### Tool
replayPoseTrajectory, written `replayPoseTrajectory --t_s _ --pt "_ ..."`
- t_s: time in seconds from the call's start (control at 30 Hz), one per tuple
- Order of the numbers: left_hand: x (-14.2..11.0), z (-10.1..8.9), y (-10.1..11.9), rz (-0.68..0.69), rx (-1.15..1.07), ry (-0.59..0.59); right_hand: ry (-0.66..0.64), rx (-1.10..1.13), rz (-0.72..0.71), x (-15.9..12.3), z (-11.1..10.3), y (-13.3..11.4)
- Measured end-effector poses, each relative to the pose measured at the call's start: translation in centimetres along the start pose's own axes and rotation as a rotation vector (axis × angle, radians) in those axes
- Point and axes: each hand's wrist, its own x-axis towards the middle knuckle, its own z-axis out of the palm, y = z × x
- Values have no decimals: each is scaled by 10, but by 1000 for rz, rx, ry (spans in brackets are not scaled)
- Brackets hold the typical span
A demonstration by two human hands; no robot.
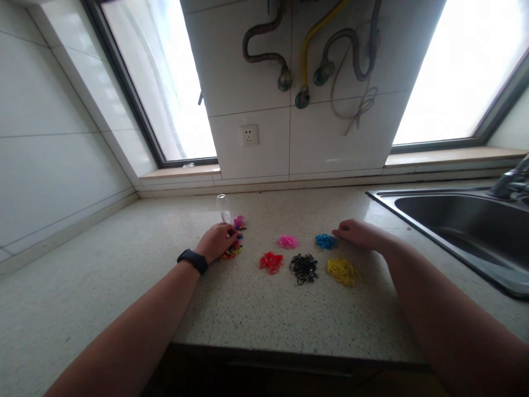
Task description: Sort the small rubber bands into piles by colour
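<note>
My left hand (218, 241), with a black band on its wrist, rests over a mixed pile of small multicoloured rubber bands (233, 251) and partly covers it. Its fingers are bent together, and what they pinch is hidden. Just behind it are a clear plastic bottle (223, 207) and a small pink item (239, 221). On the right, my right hand (349, 231) is at the edge of a blue rubber band pile (325, 241), fingertips pressed together; anything between them is too small to make out. Nearby lie pink (287, 241), red (271, 262), black (303, 268) and yellow rubber bands (343, 271), sorted by colour.
A speckled stone countertop (256, 314) carries everything, its front edge towards me. A steel sink (454, 220) with a faucet (512, 179) is set in at the right. Behind are a tiled wall with a socket (249, 135), hanging hoses (306, 49) and two windows.
</note>
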Motion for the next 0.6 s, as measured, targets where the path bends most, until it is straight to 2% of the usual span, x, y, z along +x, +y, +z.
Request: replayPoseTrajectory --t_s 0.6 --pt "3 5 1 -88 -111 127 24 -14 5 -2 0 -3"
